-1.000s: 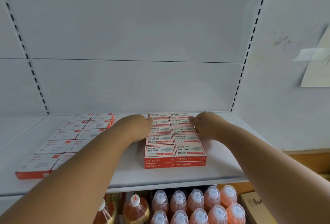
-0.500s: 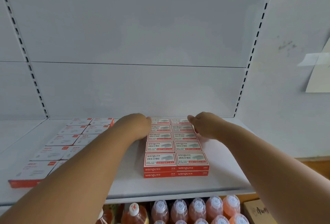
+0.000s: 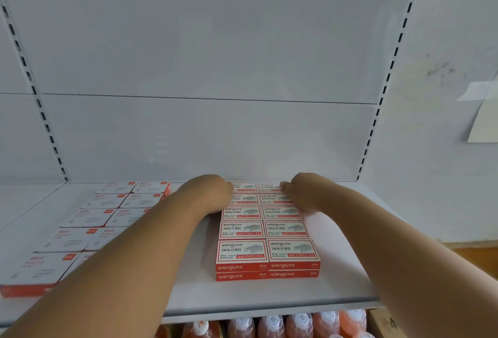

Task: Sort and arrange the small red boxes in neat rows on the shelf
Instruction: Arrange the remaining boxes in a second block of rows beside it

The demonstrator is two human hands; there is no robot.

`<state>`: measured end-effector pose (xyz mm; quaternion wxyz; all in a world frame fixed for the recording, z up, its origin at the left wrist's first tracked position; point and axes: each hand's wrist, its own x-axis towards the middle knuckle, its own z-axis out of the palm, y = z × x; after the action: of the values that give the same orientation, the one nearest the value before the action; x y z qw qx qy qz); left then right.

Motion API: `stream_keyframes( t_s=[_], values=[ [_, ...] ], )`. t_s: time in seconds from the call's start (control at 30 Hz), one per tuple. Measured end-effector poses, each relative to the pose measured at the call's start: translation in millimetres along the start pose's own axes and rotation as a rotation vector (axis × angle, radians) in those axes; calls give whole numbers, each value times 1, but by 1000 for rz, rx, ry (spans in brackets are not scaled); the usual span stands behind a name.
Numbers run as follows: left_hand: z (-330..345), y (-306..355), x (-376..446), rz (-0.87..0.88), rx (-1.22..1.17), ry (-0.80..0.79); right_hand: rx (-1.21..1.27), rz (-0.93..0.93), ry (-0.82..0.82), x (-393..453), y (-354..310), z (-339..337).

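Observation:
A block of small red boxes (image 3: 266, 252) with white printed tops stands on the white shelf (image 3: 269, 294), two columns wide, several rows deep and two layers high. My left hand (image 3: 208, 193) presses against the block's left side at the back rows. On the right side, my right hand (image 3: 303, 189) touches the back rows, its fingertips on the rearmost box. A second group of red boxes (image 3: 89, 219) with paler tops lies in two columns at the left, partly hidden by my left forearm.
The shelf's white back panel (image 3: 204, 135) rises right behind the boxes, with slotted uprights at both sides. Below the shelf's front edge stand several orange bottles (image 3: 299, 324) with white caps. A cardboard box corner (image 3: 382, 321) shows at the lower right.
Both hands stay at the back rows of the block. Only the view has tilted upward a little, so the shelf sits lower in the frame.

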<state>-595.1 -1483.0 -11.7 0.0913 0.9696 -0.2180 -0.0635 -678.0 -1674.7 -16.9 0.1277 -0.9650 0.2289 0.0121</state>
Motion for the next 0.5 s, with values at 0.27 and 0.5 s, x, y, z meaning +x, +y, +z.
stream_keyframes(
  t_s=[0.27,0.5],
  values=[
    [7,16,13,143,-238,135,288,-221,122,4,-12,5],
    [18,20,7,161,-329,153,361,-231,158,5,-11,14]
  ],
)
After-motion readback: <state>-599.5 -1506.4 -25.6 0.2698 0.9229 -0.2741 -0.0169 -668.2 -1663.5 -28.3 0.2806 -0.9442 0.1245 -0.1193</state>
